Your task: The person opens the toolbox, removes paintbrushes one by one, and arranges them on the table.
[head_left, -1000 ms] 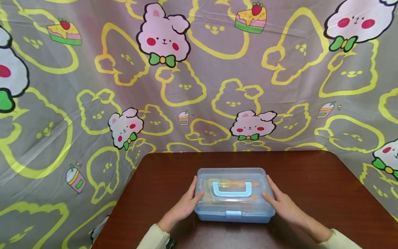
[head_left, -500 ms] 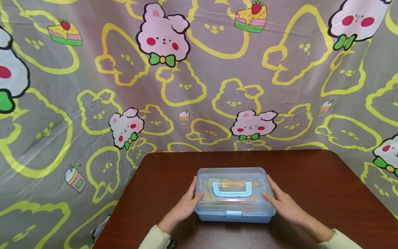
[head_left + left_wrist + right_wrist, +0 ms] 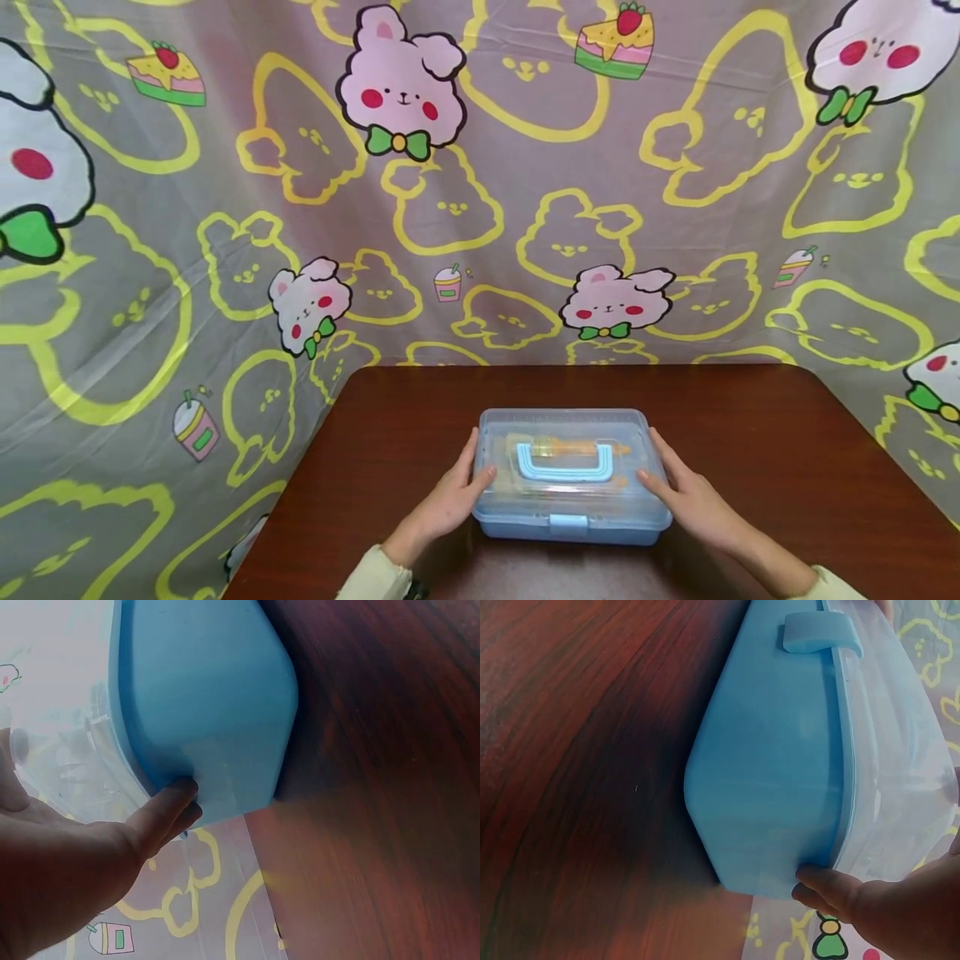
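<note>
A plastic storage box (image 3: 572, 505) with a light blue base and a clear lid stands on the table, its lid down. The lid carries a blue handle (image 3: 566, 474), and a blue latch (image 3: 822, 633) sits on the front. Through the lid shows a long orange thing (image 3: 581, 448) with a paler end. My left hand (image 3: 448, 502) grips the left end, thumb on the lid and fingers (image 3: 166, 808) below the rim. At the opposite end my right hand (image 3: 693, 502) holds the box the same way, fingers (image 3: 826, 885) against the side just under the rim.
The dark reddish-brown wooden table (image 3: 757, 433) has rounded far corners. A grey curtain (image 3: 480, 183) with cartoon rabbits and yellow outlines hangs behind it and along both sides. Pale sleeves (image 3: 375, 575) cover the forearms.
The head view has shifted slightly. The box and both hands appear a little lower and farther right in it; the grip on both ends is the same.
</note>
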Tool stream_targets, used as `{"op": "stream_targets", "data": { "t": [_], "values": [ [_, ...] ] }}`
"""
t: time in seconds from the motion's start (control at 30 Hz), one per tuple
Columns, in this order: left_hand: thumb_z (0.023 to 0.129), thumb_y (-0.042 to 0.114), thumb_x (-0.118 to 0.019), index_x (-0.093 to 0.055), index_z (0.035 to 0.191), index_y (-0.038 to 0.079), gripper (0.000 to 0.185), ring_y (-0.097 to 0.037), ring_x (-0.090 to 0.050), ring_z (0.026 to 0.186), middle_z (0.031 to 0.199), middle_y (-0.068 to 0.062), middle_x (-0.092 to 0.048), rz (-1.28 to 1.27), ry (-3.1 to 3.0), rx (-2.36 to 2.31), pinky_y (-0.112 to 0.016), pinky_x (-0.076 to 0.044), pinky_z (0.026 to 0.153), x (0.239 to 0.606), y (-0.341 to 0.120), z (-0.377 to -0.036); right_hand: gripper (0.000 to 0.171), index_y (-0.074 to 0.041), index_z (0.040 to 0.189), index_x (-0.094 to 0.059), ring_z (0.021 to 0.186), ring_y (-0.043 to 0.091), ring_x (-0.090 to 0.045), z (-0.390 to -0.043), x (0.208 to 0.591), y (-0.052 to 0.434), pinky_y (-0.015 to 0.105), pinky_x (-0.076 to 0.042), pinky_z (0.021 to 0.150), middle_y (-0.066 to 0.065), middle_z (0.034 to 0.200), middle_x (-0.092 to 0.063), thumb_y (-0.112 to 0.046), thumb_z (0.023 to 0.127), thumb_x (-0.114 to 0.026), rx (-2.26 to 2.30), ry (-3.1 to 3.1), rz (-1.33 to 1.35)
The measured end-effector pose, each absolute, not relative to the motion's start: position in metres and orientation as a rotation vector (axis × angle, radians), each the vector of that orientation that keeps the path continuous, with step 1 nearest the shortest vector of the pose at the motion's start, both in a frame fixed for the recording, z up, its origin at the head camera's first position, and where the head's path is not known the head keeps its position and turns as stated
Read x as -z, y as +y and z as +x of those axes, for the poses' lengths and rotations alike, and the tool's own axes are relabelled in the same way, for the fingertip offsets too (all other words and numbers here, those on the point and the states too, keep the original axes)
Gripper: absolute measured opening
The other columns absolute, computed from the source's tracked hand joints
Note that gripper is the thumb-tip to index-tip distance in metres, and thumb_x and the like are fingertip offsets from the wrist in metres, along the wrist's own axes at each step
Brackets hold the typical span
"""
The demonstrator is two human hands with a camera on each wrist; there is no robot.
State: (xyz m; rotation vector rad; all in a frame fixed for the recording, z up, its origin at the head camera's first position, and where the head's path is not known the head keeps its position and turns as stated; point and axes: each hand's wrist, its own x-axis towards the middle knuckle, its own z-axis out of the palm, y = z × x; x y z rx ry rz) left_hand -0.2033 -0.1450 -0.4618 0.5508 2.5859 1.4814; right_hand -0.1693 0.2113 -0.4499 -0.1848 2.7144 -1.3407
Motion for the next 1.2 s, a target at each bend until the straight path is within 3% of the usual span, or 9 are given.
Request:
{"op": "stream_targets", "data": {
  "t": [0.43, 0.7, 0.83, 0.97, 1.1, 1.2],
  "values": [
    [0.100, 0.037, -0.046, -0.005, 0.153, 0.016, 0.071, -0.030, -0.021, 0.137, 0.155, -0.015, -0.016, 0.519, 2.575, -1.458, -0.054, -0.022, 0.106, 0.461, -0.144, -0.197, 0.083, -0.015, 0.153, -0.001, 0.133, 0.044, -0.025, -0.163, 0.449, 0.214, 0.059, -0.032, 0.098, 0.028, 0.151, -0.015, -0.048, 0.095, -0.050, 1.345, 2.674, -0.167],
    [0.099, 0.036, -0.047, -0.004, 0.153, 0.016, 0.072, -0.031, -0.020, 0.138, 0.155, -0.015, -0.015, 0.519, 2.575, -1.455, -0.054, -0.021, 0.107, 0.462, -0.143, -0.196, 0.085, -0.010, 0.153, -0.006, 0.133, 0.044, -0.025, -0.163, 0.446, 0.215, 0.060, -0.031, 0.098, 0.027, 0.152, -0.016, -0.050, 0.093, -0.052, 1.310, 2.695, -0.190],
    [0.100, 0.036, -0.047, -0.004, 0.153, 0.018, 0.071, -0.030, -0.019, 0.138, 0.156, -0.014, -0.014, 0.519, 2.579, -1.448, -0.054, -0.020, 0.107, 0.461, -0.143, -0.196, 0.082, 0.001, 0.149, -0.020, 0.128, 0.044, -0.035, -0.164, 0.440, 0.217, 0.057, -0.035, 0.095, 0.028, 0.147, -0.028, -0.045, 0.092, -0.057, 1.262, 2.844, -0.321],
    [0.100, 0.036, -0.047, -0.006, 0.153, 0.019, 0.070, -0.029, -0.019, 0.138, 0.156, -0.013, -0.014, 0.528, 2.585, -1.445, -0.053, -0.020, 0.107, 0.459, -0.143, -0.195, 0.065, 0.006, 0.137, -0.043, 0.121, 0.042, -0.044, -0.159, 0.431, 0.217, 0.056, -0.041, 0.089, 0.025, 0.136, -0.044, -0.035, 0.091, -0.063, 1.187, 3.040, -0.467],
    [0.100, 0.036, -0.046, -0.006, 0.153, 0.020, 0.069, -0.029, -0.019, 0.138, 0.156, -0.012, -0.014, 0.532, 2.589, -1.440, -0.054, -0.020, 0.107, 0.459, -0.143, -0.195, 0.044, 0.000, 0.125, -0.059, 0.100, 0.023, -0.055, -0.149, 0.422, 0.213, 0.039, -0.047, 0.076, 0.012, 0.123, -0.055, -0.026, 0.090, -0.067, 1.188, 3.135, -0.573],
    [0.100, 0.036, -0.046, -0.006, 0.153, 0.019, 0.068, -0.030, -0.020, 0.138, 0.156, -0.013, -0.015, 0.540, 2.593, -1.440, -0.054, -0.021, 0.107, 0.459, -0.142, -0.195, 0.032, -0.004, 0.117, -0.065, 0.079, 0.008, -0.050, -0.141, 0.417, 0.209, 0.027, -0.044, 0.063, 0.003, 0.111, -0.060, -0.019, 0.089, -0.067, 1.272, 3.120, -0.670]
  ]
}}
